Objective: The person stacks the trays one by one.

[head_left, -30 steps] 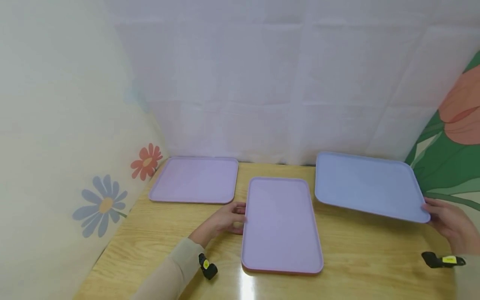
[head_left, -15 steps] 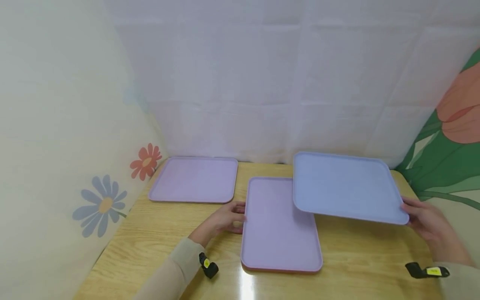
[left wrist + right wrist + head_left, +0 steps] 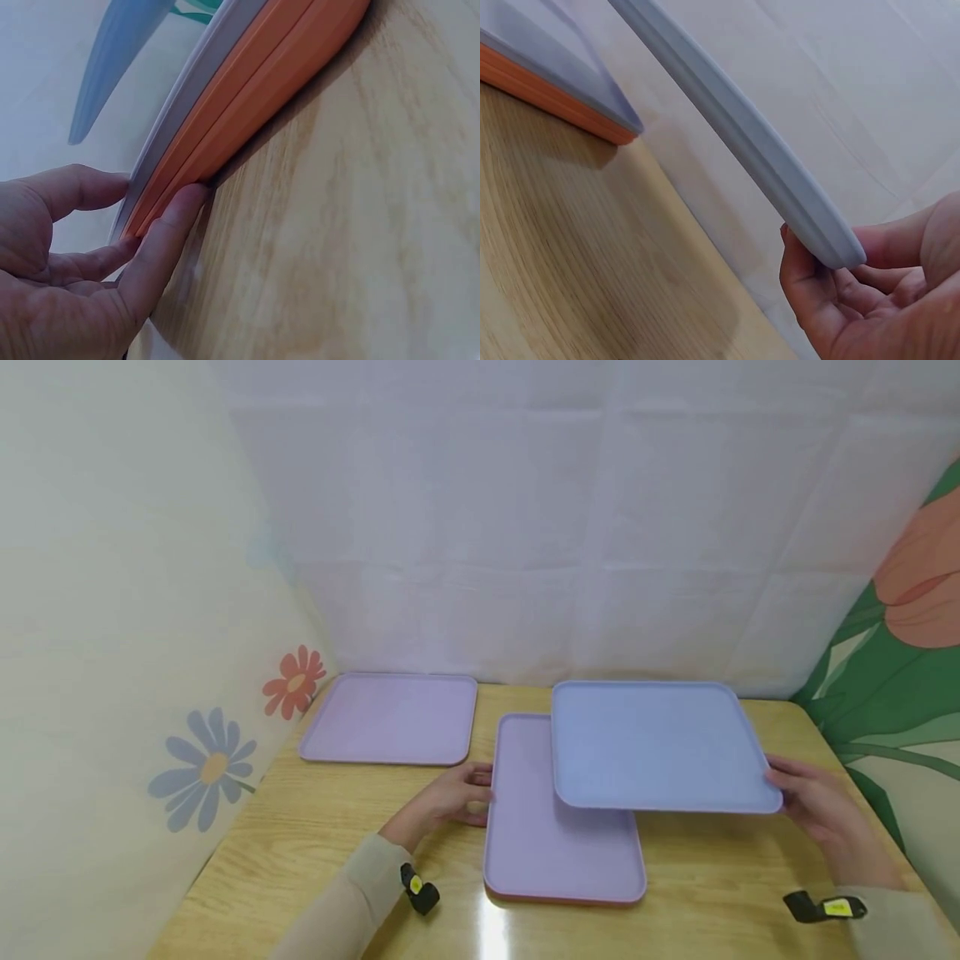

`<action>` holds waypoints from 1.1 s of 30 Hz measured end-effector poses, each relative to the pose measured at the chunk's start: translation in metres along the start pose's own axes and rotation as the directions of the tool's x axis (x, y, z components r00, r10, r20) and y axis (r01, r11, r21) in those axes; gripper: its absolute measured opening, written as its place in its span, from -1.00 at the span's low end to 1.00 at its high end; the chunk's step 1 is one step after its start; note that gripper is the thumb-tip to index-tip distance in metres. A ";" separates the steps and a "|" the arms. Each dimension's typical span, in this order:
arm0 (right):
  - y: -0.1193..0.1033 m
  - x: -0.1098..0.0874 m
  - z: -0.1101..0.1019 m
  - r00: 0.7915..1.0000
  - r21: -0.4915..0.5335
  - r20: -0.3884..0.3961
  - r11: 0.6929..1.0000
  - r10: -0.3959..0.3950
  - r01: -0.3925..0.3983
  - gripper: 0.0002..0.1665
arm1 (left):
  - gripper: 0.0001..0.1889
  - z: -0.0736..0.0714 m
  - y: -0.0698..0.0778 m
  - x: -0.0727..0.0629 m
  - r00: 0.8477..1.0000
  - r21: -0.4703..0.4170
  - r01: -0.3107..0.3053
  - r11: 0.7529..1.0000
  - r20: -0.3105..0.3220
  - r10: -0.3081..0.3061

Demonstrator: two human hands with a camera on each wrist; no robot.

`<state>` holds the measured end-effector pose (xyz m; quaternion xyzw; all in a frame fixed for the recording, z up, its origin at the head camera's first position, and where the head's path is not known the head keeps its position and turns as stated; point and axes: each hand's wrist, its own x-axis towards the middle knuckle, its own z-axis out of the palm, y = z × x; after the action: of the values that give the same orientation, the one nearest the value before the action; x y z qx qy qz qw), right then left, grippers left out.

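My right hand (image 3: pixel 817 797) holds a light-blue tray (image 3: pixel 660 747) by its near right corner, raised above the table. In the right wrist view, the tray's rim (image 3: pixel 742 139) sits between the right hand's thumb and fingers. Below the blue tray lies a lilac tray (image 3: pixel 555 852), partly covered by it in the head view. This lilac tray rests on orange trays (image 3: pixel 247 82), which show at the sides of the stack. My left hand (image 3: pixel 450 797) touches the stack's left edge with its fingertips, the fingers fairly straight, one down by the tabletop.
Another lilac tray (image 3: pixel 390 718) lies at the back left of the wooden table (image 3: pixel 300 860). A white cloth (image 3: pixel 465 527) hangs behind the table. Walls with painted flowers (image 3: pixel 210 768) stand at both sides.
My right hand has carried the blue tray leftward, from the right side to over the stack's right part, and the tray has levelled out. The left hand stays at the stack's edge.
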<state>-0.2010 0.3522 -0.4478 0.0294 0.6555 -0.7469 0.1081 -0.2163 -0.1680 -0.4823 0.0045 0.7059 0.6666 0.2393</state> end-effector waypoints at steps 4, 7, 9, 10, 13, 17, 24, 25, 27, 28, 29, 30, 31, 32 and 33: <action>0.001 0.001 0.008 1.000 -0.018 -0.008 1.000 0.008 -0.009 -0.50 | -0.31 0.000 0.001 0.002 1.000 -0.003 0.004 1.000 0.008 -0.004; 0.002 0.002 0.013 1.000 -0.046 -0.019 0.999 0.010 -0.011 -0.52 | -0.31 0.000 0.001 0.005 1.000 -0.005 0.001 1.000 0.016 -0.001; 0.003 0.003 0.016 1.000 -0.068 -0.021 0.998 0.014 -0.015 -0.54 | -0.31 0.001 0.001 0.005 1.000 -0.003 -0.002 1.000 0.017 0.002; 0.003 0.004 0.018 1.000 -0.075 -0.023 0.997 0.015 -0.017 -0.54 | -0.31 0.001 0.001 0.006 1.000 -0.001 -0.007 1.000 0.018 0.007; 0.005 0.006 0.023 1.000 -0.079 -0.021 0.997 0.022 -0.023 -0.57 | -0.33 0.001 0.001 0.006 1.000 -0.003 -0.003 1.000 0.005 0.003; 0.007 0.008 0.030 0.999 -0.075 -0.017 0.997 0.028 -0.029 -0.59 | -0.34 0.002 0.003 0.004 1.000 -0.003 0.008 1.000 -0.014 -0.008; 0.012 0.014 0.044 0.999 -0.074 -0.015 0.997 0.032 -0.033 -0.69 | -0.46 0.006 0.012 -0.001 0.984 0.122 -0.086 0.989 -0.144 0.103; 0.012 0.015 0.046 0.999 -0.066 -0.015 0.997 0.033 -0.034 -0.68 | -0.49 0.006 0.013 -0.001 0.979 0.128 -0.105 0.986 -0.160 0.125; 0.014 0.017 0.050 1.000 -0.068 -0.007 0.997 0.028 -0.028 -0.65 | -0.51 0.006 0.016 0.000 0.973 0.122 -0.129 0.984 -0.176 0.149; 0.015 0.018 0.052 1.000 -0.066 -0.002 0.998 0.025 -0.025 -0.65 | -0.51 0.006 0.018 0.000 0.972 0.111 -0.131 0.985 -0.179 0.150; 0.015 0.018 0.053 1.000 -0.069 0.000 0.997 0.023 -0.023 -0.63 | -0.50 0.006 0.019 0.000 0.974 0.100 -0.132 0.986 -0.173 0.148; 0.016 0.019 0.055 1.000 -0.078 0.004 0.997 0.022 -0.022 -0.59 | -0.49 0.007 0.020 0.000 0.976 0.083 -0.129 0.988 -0.164 0.142; 0.017 0.019 0.057 1.000 -0.085 0.003 0.996 0.021 -0.020 -0.54 | -0.47 0.007 0.021 0.001 0.978 0.070 -0.127 0.990 -0.155 0.136; 0.018 0.019 0.059 1.000 -0.095 0.005 0.995 0.021 -0.021 -0.48 | -0.45 0.008 0.021 0.001 0.981 0.056 -0.120 0.991 -0.149 0.127; 0.018 0.019 0.061 1.000 -0.102 0.007 0.995 0.021 -0.020 -0.42 | -0.43 0.009 0.022 0.001 0.983 0.043 -0.115 0.992 -0.142 0.120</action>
<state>-0.2102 0.2871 -0.4606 0.0277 0.6918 -0.7115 0.1199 -0.2208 -0.1574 -0.4618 0.0018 0.7312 0.6659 0.1477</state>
